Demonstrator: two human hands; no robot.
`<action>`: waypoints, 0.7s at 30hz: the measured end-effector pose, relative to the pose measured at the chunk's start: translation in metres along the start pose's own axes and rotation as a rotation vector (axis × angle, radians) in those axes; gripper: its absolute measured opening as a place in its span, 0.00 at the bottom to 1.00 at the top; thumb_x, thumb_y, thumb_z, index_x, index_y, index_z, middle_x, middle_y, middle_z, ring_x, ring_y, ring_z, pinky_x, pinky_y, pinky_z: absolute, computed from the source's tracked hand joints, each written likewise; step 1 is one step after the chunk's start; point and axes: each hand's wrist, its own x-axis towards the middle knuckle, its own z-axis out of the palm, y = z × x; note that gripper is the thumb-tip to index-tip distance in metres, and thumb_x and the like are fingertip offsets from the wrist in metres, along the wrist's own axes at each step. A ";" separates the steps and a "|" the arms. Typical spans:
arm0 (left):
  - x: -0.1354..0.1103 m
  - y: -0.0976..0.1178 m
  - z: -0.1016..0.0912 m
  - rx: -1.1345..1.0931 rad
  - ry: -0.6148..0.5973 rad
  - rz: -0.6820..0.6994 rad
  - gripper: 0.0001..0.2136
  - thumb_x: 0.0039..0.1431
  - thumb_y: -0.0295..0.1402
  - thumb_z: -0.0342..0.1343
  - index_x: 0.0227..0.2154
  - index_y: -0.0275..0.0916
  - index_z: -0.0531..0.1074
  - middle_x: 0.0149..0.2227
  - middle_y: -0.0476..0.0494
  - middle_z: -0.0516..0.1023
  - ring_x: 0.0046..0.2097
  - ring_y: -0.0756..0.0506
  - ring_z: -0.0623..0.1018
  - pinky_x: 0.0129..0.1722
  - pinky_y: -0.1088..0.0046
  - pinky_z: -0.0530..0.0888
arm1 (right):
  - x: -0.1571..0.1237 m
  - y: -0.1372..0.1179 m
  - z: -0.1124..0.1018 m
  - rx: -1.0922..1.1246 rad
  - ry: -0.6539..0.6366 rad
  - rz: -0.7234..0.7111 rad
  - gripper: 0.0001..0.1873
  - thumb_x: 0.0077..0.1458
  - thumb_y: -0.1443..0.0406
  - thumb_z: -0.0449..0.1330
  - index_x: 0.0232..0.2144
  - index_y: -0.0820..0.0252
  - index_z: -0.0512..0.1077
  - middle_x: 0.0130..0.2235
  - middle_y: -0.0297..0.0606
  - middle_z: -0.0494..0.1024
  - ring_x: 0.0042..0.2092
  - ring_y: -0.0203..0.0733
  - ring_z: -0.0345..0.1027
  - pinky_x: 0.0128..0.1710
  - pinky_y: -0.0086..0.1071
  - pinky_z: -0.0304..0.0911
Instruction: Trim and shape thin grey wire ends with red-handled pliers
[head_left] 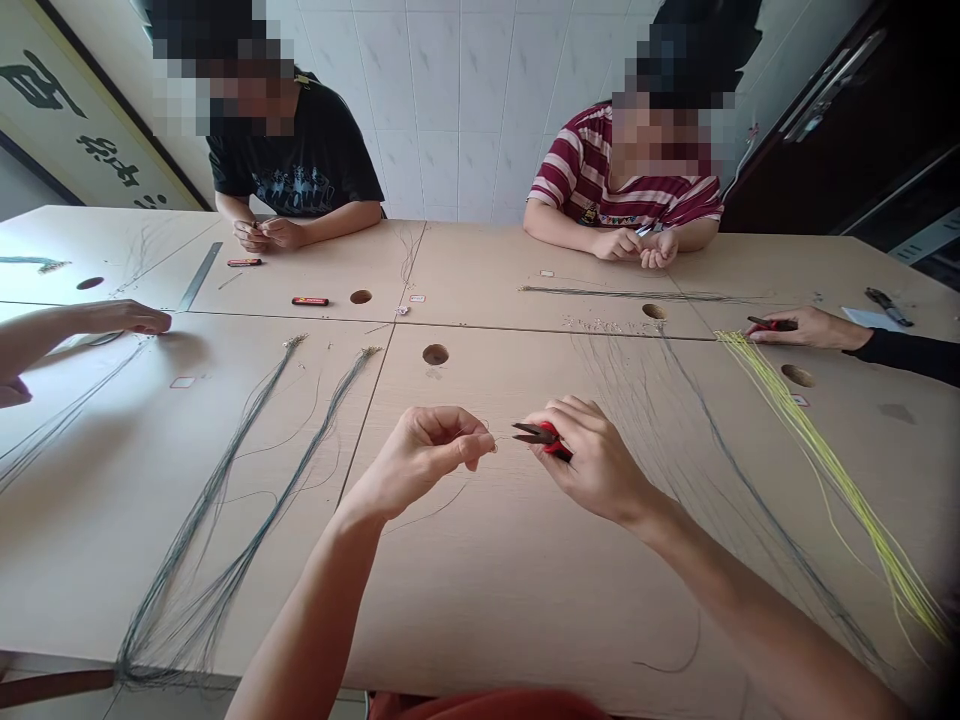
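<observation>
My left hand [439, 445] is closed in a pinch on a thin cord [424, 516], whose loose tail trails down to the table. A tiny gold-coloured piece [493, 447] shows at the fingertips; its exact kind is too small to tell. Wrapped in my right hand [592, 455] are small red-handled pliers [534, 433], with dark jaws slightly apart. The jaws point left toward the pinched fingertips, with a short gap between.
Two dark cord bundles [225, 465] lie left; yellow cords [832, 470] and loose dark cords [731, 450] lie right. Table holes include one ahead [435, 354]. Two people sit opposite. Other people's hands rest at left [142, 317] and right [814, 328], the right one holding a red-handled tool.
</observation>
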 end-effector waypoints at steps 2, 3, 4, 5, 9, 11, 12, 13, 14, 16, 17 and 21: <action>0.000 0.001 0.000 0.005 -0.008 0.000 0.09 0.55 0.33 0.59 0.22 0.37 0.74 0.21 0.50 0.69 0.24 0.53 0.61 0.24 0.77 0.57 | -0.001 0.003 -0.002 -0.045 -0.028 -0.023 0.04 0.58 0.71 0.55 0.33 0.59 0.68 0.29 0.35 0.72 0.34 0.40 0.62 0.38 0.34 0.54; -0.001 0.001 0.001 0.004 -0.011 0.001 0.09 0.55 0.33 0.59 0.22 0.37 0.74 0.21 0.50 0.69 0.25 0.53 0.61 0.24 0.77 0.57 | -0.001 0.004 -0.003 -0.064 -0.039 -0.033 0.04 0.58 0.71 0.55 0.33 0.59 0.68 0.29 0.35 0.73 0.34 0.41 0.62 0.37 0.34 0.54; -0.001 0.002 0.001 0.003 -0.014 0.002 0.09 0.55 0.33 0.59 0.21 0.37 0.74 0.22 0.50 0.69 0.25 0.53 0.61 0.25 0.76 0.57 | -0.001 0.004 -0.004 -0.079 -0.047 -0.045 0.05 0.57 0.72 0.55 0.33 0.59 0.68 0.29 0.35 0.73 0.34 0.41 0.62 0.37 0.33 0.53; -0.001 0.002 0.001 0.002 -0.018 0.002 0.09 0.55 0.33 0.59 0.21 0.37 0.74 0.22 0.50 0.69 0.25 0.53 0.62 0.25 0.76 0.57 | 0.000 0.004 -0.004 -0.089 -0.051 -0.058 0.05 0.56 0.73 0.55 0.33 0.59 0.68 0.29 0.35 0.73 0.33 0.40 0.62 0.37 0.33 0.53; 0.000 0.003 0.001 0.005 -0.036 0.008 0.09 0.55 0.34 0.59 0.22 0.37 0.74 0.22 0.49 0.70 0.26 0.53 0.62 0.26 0.76 0.58 | 0.003 0.003 -0.005 -0.098 -0.057 -0.102 0.06 0.55 0.74 0.55 0.32 0.60 0.69 0.29 0.34 0.73 0.32 0.39 0.61 0.36 0.32 0.53; 0.001 0.003 0.001 0.011 -0.049 0.019 0.10 0.55 0.33 0.59 0.21 0.36 0.73 0.22 0.49 0.70 0.26 0.53 0.62 0.26 0.76 0.58 | 0.004 0.003 -0.005 -0.100 -0.057 -0.114 0.06 0.56 0.74 0.55 0.31 0.60 0.69 0.28 0.34 0.73 0.31 0.39 0.61 0.35 0.32 0.53; 0.001 0.003 0.001 0.014 -0.057 0.021 0.11 0.56 0.33 0.59 0.20 0.36 0.73 0.22 0.49 0.69 0.26 0.53 0.62 0.26 0.76 0.58 | 0.004 0.003 -0.005 -0.103 -0.056 -0.120 0.06 0.56 0.73 0.55 0.30 0.60 0.69 0.28 0.33 0.73 0.31 0.38 0.60 0.34 0.31 0.52; 0.001 0.003 0.001 0.017 -0.066 0.022 0.11 0.56 0.33 0.59 0.20 0.36 0.73 0.22 0.50 0.69 0.26 0.53 0.62 0.26 0.76 0.58 | 0.004 0.003 -0.005 -0.107 -0.053 -0.127 0.06 0.57 0.73 0.55 0.30 0.60 0.69 0.27 0.33 0.73 0.30 0.38 0.60 0.34 0.31 0.52; 0.001 0.003 0.001 0.020 -0.074 0.021 0.11 0.56 0.32 0.58 0.20 0.36 0.73 0.22 0.50 0.69 0.26 0.53 0.62 0.25 0.76 0.58 | 0.004 0.004 -0.005 -0.112 -0.049 -0.135 0.06 0.57 0.72 0.55 0.30 0.60 0.69 0.27 0.33 0.73 0.30 0.38 0.60 0.33 0.31 0.52; 0.001 0.003 0.001 0.027 -0.086 0.016 0.10 0.56 0.31 0.58 0.21 0.35 0.72 0.22 0.51 0.69 0.26 0.53 0.61 0.25 0.76 0.58 | 0.003 0.004 -0.004 -0.119 -0.046 -0.143 0.06 0.57 0.72 0.55 0.29 0.60 0.70 0.26 0.33 0.74 0.29 0.38 0.60 0.32 0.30 0.52; 0.001 0.003 0.001 0.029 -0.089 0.015 0.10 0.56 0.31 0.58 0.20 0.35 0.72 0.22 0.51 0.69 0.26 0.54 0.61 0.25 0.76 0.58 | 0.003 0.004 -0.004 -0.121 -0.047 -0.142 0.07 0.57 0.72 0.55 0.29 0.60 0.70 0.26 0.33 0.74 0.29 0.37 0.60 0.31 0.30 0.52; 0.000 0.005 0.001 0.029 -0.081 0.010 0.11 0.56 0.32 0.58 0.20 0.35 0.72 0.22 0.51 0.68 0.24 0.55 0.59 0.23 0.77 0.56 | 0.002 0.004 -0.004 -0.125 -0.054 -0.131 0.07 0.55 0.73 0.56 0.28 0.60 0.71 0.25 0.32 0.75 0.28 0.37 0.61 0.31 0.30 0.52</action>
